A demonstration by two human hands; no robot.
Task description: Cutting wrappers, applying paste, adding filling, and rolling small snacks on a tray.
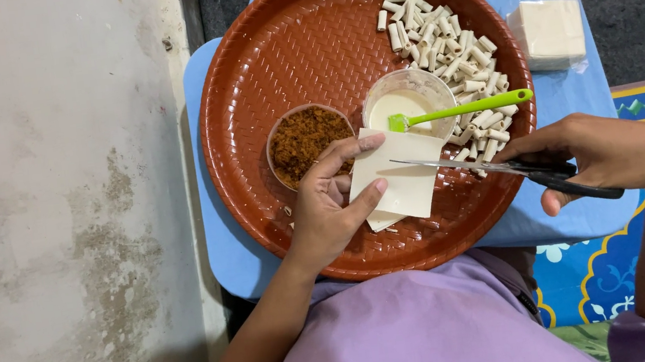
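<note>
Low in the middle of the frame, the left hand pinches a pale square pastry sheet between thumb and fingers, over the round brown tray. From the right edge, the right hand grips black-handled scissors, fingers closed through the handles, blades open across the sheet. Just above stand a cup of brown crumbs, a cup of white paste holding a green spatula, and a heap of small rolls.

Red-brown woven-pattern tray, green brush, pale cream wrapper, blk-handled scissors.
</note>
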